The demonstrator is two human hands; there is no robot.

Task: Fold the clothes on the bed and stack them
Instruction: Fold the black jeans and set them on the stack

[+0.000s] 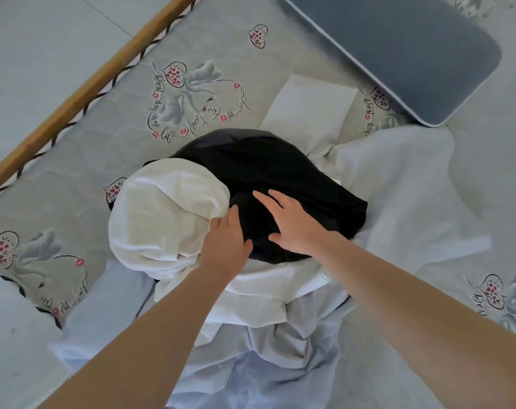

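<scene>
- A heap of unfolded clothes sits in the middle of the grey quilted mattress (pixel 109 125) with its heart and flower print: a crumpled black fabric garment (pixel 280 172) on top, a rumpled cream-white cloth garment (pixel 162 214) touching its left side, and pale blue-white garments (pixel 398 184) spread beneath and to the right.
- The left hand (pixel 225 242) lies at the seam where the cream garment meets the black one; its fingertips touch the cream cloth, but whether they pinch it I cannot tell.
- The right hand (pixel 292 221) rests flat on the black garment, fingers straight and spread, gripping nothing.
- The step in hand looks like picking one piece out of the heap to fold.
- To do it well, take the top garment alone: find a hem or shoulder seam, lift it clear so the layers below do not drag along, then lay it flat on bare mattress.
- A white folded rectangle of cloth (pixel 307 107) lies beyond the heap, a sensible base for the stack.
- A slate-grey rounded flat pad (pixel 398 51) rests at the far right, well apart.
</scene>
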